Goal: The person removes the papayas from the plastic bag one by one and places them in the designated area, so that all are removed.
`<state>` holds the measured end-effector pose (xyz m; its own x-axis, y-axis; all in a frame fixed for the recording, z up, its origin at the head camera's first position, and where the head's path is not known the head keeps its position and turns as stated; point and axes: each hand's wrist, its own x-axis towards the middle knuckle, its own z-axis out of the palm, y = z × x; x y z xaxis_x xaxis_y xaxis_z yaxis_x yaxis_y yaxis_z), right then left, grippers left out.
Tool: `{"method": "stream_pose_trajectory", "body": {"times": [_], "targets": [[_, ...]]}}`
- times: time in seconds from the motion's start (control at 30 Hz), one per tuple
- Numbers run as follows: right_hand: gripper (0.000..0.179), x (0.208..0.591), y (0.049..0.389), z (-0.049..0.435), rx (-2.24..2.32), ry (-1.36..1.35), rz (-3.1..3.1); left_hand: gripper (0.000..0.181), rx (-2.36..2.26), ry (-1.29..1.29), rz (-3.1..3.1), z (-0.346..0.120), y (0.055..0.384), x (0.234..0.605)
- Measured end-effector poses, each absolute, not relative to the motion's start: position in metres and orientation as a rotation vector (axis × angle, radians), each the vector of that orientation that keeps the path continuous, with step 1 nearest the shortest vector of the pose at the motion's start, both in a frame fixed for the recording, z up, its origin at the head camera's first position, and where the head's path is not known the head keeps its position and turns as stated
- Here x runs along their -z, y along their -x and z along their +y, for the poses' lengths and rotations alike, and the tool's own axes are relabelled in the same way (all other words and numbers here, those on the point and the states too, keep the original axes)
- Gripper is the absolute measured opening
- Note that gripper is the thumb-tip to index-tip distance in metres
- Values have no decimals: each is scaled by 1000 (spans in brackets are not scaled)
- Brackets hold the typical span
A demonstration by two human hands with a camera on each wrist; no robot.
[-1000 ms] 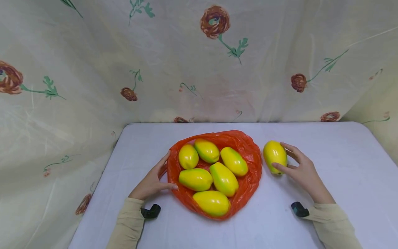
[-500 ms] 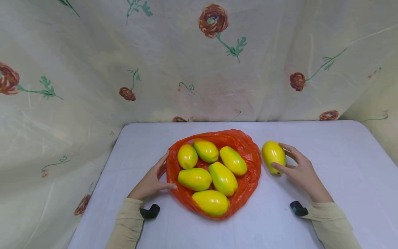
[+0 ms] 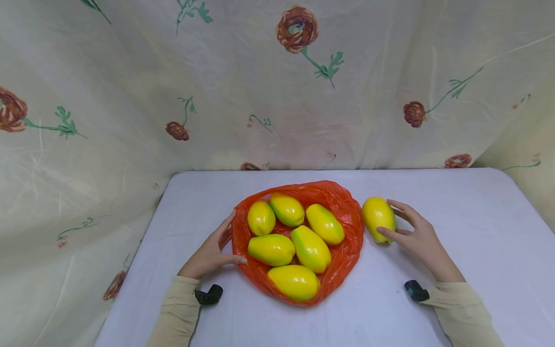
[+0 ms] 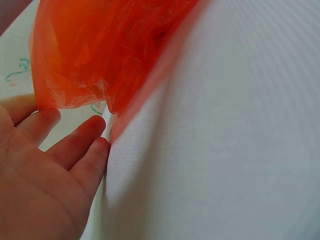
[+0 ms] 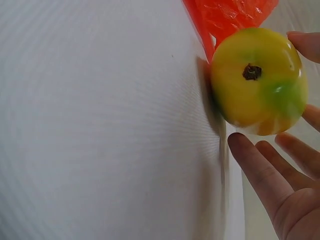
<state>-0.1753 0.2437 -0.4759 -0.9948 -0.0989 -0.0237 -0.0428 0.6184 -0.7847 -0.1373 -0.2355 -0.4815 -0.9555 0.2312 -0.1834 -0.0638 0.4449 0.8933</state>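
Note:
A red plastic bag [image 3: 353, 231] lies spread on the table with its mouth up, and several glossy yellow-green papayas [image 3: 311, 249] rest inside. At the bag's left side, my left hand [image 3: 211, 253] touches the rim with spread, fairly straight fingers; the left wrist view shows fingertips against the thin red plastic [image 4: 100, 55]. A single papaya [image 3: 378, 219] sits just right of the bag, almost against it. My right hand [image 3: 417, 236] is beside this papaya, thumb and fingers loosely spread. In the right wrist view, several fingers [image 5: 260, 165] stand apart from the fruit [image 5: 270, 95].
The table [image 3: 468, 231] has a white cloth over it. Behind and to the left hangs a pale curtain [image 3: 234, 82] with brown flowers. Dark wrist devices sit at the left [image 3: 210, 294] and right [image 3: 417, 291] sleeves.
The single papaya has shifted slightly left toward the bag, with a wider gap between it and my right fingers. My left hand and the bag look the same.

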Motion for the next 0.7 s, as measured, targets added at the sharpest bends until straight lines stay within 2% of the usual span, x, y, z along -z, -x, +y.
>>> {"method": "stream_pose_trajectory", "body": {"times": [0.23,0.7], "targets": [[85,476,175,243,1325,118,2776,107,-1517,-157,2417,-228,128,461],[84,477,175,245,1324,122,2776,108,-1531,-139,2382,-228,130,459]]}}
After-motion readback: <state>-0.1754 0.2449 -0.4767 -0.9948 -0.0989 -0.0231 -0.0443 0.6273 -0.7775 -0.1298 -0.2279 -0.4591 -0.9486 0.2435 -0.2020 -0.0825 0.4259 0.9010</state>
